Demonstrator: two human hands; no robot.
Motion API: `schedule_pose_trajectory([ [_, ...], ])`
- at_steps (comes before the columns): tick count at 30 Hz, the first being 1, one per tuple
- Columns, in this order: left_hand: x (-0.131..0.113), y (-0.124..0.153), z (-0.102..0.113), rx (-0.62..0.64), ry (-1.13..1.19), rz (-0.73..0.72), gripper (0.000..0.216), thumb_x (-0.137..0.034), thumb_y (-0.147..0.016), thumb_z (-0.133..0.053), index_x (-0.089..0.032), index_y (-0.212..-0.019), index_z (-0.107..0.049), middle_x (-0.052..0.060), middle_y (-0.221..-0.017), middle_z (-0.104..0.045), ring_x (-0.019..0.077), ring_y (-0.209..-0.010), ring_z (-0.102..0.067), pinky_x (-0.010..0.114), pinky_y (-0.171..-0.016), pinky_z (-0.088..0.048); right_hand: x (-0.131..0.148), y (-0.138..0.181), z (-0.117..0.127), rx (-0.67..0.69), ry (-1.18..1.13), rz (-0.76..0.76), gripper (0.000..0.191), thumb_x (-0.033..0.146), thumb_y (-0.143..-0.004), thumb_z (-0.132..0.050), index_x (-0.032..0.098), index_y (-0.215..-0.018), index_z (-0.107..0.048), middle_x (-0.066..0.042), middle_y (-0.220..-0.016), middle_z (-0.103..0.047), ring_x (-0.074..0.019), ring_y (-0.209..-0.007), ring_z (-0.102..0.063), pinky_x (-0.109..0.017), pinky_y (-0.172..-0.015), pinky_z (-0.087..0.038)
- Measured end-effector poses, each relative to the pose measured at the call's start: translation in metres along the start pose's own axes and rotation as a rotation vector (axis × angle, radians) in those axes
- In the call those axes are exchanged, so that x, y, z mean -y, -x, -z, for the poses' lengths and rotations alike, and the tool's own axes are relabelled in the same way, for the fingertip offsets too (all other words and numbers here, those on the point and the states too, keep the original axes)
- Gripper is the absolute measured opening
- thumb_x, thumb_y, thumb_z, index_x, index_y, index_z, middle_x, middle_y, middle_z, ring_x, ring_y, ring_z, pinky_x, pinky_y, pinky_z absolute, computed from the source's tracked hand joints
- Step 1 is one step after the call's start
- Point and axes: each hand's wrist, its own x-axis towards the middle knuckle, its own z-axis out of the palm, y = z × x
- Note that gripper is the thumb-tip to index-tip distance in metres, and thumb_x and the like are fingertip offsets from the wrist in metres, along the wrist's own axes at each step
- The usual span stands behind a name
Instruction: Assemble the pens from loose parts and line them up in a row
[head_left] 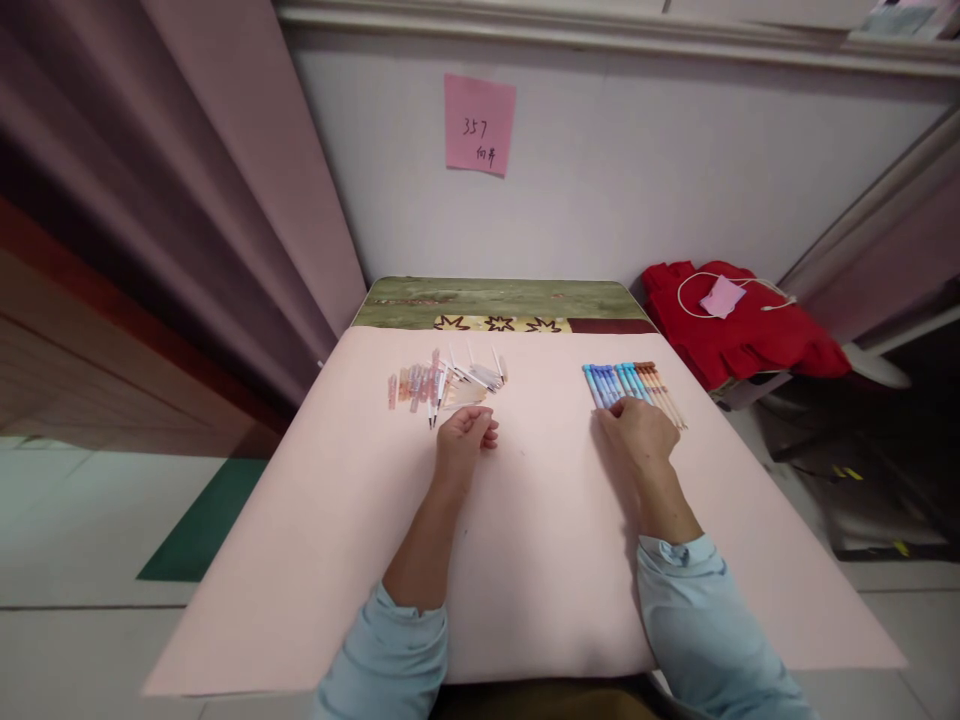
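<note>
My left hand [466,440] is just in front of a loose pile of pen parts, its fingers curled and thumb against the forefinger. Whether anything is between them cannot be made out. The pile has thin white refills [441,385] with dark tips and translucent pink and orange barrels [417,384]. Over at the right lies a neat row of slim pens, with blue pens [600,380], light-blue ones [628,377] and brown-topped orange ones [658,385]. My right hand [637,432] covers the near ends of this row, fingers closed and fingertips at the pens; what they grip is hidden.
A pale pink sheet [540,560] covers the table, with a green patterned strip [495,295] behind it. Red cloth [750,340] with a white cable and pink note lies beyond the right edge. A pink sticky note [480,125] is on the wall; a curtain [247,150] hangs left.
</note>
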Motion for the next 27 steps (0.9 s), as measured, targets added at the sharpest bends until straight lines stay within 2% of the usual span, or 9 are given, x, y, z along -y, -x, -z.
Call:
schedule_pose_trajectory([
  [4, 0.001, -0.001, 0.0, -0.005, -0.004, 0.006, 0.038, -0.045, -0.068, -0.076, -0.015, -0.089, -0.068, 0.005, -0.075, -0.068, 0.0126, -0.061, -0.059, 0.026, -0.058, -0.05, 0.0, -0.001, -0.002, -0.002, 0.004, 0.005, 0.034, 0.05, -0.079, -0.058, 0.024, -0.091, -0.076, -0.011, -0.089, -0.073, -0.0294, -0.091, -0.067, -0.036, -0.076, -0.044],
  [17, 0.0, 0.001, -0.001, 0.0, 0.001, 0.005, 0.037, -0.045, -0.068, -0.075, -0.015, -0.088, -0.068, 0.005, -0.074, -0.068, 0.0123, -0.061, -0.059, 0.026, -0.057, -0.05, 0.003, -0.001, -0.005, -0.021, 0.015, -0.017, 0.031, 0.041, -0.082, -0.056, 0.021, -0.092, -0.077, -0.013, -0.087, -0.073, -0.0291, -0.091, -0.067, -0.036, -0.078, -0.046],
  [24, 0.0, 0.001, -0.002, -0.004, -0.008, 0.007, 0.035, -0.043, -0.069, -0.075, -0.015, -0.089, -0.068, 0.005, -0.074, -0.068, 0.0124, -0.06, -0.059, 0.026, -0.056, -0.05, 0.004, 0.001, -0.001, -0.021, 0.023, 0.006, 0.036, 0.052, -0.085, -0.054, 0.024, -0.094, -0.075, -0.012, -0.087, -0.073, -0.0293, -0.089, -0.067, -0.035, -0.075, -0.044],
  [27, 0.001, 0.0, -0.002, -0.001, -0.008, 0.004, 0.034, -0.042, -0.069, -0.075, -0.015, -0.088, -0.068, 0.005, -0.074, -0.068, 0.0121, -0.059, -0.059, 0.025, -0.056, -0.05, 0.016, 0.012, -0.003, -0.025, 0.008, 0.079, 0.038, 0.053, -0.089, -0.05, 0.024, -0.094, -0.075, -0.01, -0.084, -0.074, -0.0261, -0.085, -0.067, -0.031, -0.07, -0.041],
])
